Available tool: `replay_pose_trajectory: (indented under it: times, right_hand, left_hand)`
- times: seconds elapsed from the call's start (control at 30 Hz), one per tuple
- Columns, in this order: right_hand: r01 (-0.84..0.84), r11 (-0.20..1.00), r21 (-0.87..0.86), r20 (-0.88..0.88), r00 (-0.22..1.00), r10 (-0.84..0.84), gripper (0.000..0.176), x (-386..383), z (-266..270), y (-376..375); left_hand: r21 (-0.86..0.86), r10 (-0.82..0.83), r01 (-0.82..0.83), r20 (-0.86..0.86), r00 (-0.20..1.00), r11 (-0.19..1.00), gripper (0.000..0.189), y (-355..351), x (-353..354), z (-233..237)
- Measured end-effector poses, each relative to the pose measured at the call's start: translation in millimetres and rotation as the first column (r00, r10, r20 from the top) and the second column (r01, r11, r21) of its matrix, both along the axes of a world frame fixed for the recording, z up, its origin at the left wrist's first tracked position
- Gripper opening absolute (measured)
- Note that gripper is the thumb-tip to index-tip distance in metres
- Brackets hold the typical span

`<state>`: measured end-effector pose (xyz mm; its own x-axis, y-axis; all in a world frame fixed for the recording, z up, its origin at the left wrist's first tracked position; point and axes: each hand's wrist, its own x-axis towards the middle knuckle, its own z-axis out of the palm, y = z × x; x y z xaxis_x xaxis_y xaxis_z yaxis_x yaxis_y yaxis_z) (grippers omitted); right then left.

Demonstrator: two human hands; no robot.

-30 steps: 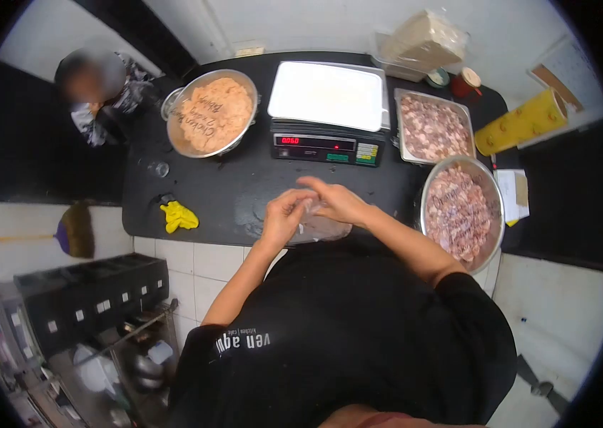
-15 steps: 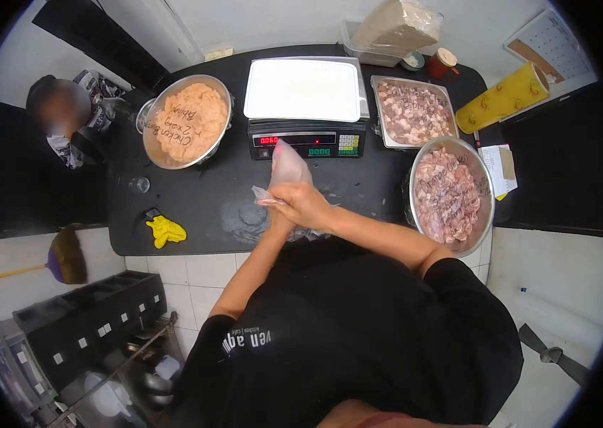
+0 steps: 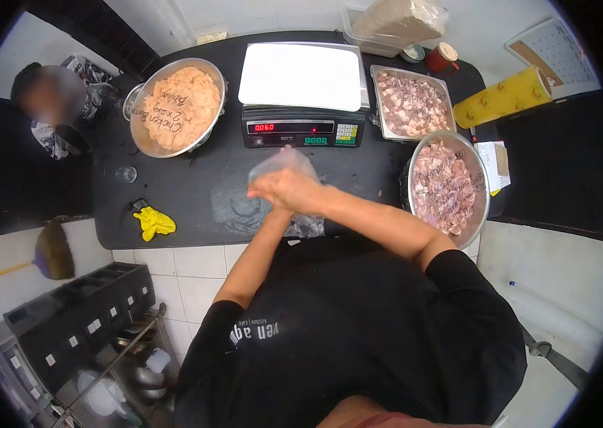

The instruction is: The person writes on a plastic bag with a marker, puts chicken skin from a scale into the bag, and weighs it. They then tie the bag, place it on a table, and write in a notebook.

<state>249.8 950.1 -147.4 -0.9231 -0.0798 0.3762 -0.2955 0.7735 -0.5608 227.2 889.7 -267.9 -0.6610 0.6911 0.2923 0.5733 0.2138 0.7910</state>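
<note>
My right hand (image 3: 289, 188) is closed around the gathered part of a clear plastic bag (image 3: 300, 162), slightly blurred by motion. The bag's bulging end points away from me, toward the scale, and a small pinkish spot shows at its tip. Beneath the right hand, my left hand (image 3: 280, 213) is mostly covered and its fingers are hidden. More crumpled clear plastic (image 3: 306, 227) lies at the table edge by my wrists. Just beyond the bag stands a digital scale (image 3: 303, 128) reading 0.060, with a white tray (image 3: 300, 77) on top.
A bowl of pale minced meat (image 3: 181, 107) under marked wrap is at left. To the right are a tray of cut meat (image 3: 416, 103), a meat bowl (image 3: 446, 189) and a yellow roll (image 3: 505, 98). A yellow cloth (image 3: 154, 223) lies front left. Another person (image 3: 66, 107) is far left.
My hands have shifted slightly left and up, still together on the bag. The loose plastic end that stuck out left of my right hand no longer shows. The view has shifted a little.
</note>
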Motion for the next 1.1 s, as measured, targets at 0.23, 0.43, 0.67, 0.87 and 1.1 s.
replay_pose_trajectory:
  times: [0.23,0.43,0.67,0.87,1.1]
  right_hand:
    - [0.047,0.968,-0.245,0.161,0.987,-0.008,0.024,14.8,6.1,-7.8]
    - [0.151,0.926,-0.346,0.152,0.983,-0.104,0.025,6.8,10.3,9.3]
    - [0.664,0.716,-0.215,-0.002,0.733,-0.68,0.043,3.6,6.5,112.7]
    - [0.904,0.335,-0.266,0.668,0.424,-0.612,0.05,5.7,-62.5,228.3]
    - [0.565,-0.049,-0.824,0.515,0.71,-0.48,0.038,14.8,-98.6,212.0]
  left_hand:
    - [0.099,-0.094,0.059,0.396,0.913,0.993,0.068,16.2,7.2,-66.8]
    - [-0.153,0.083,-0.037,0.303,0.949,0.987,0.054,10.6,3.6,-62.1]
    - [-0.377,0.103,-0.028,0.18,0.978,0.926,0.032,2.4,1.3,-29.0]
    - [-0.402,0.141,-0.098,0.079,0.987,0.91,0.028,-31.7,-7.3,-40.3]
    - [-0.33,0.269,-0.216,0.122,0.955,0.919,0.028,-131.0,3.6,0.3]
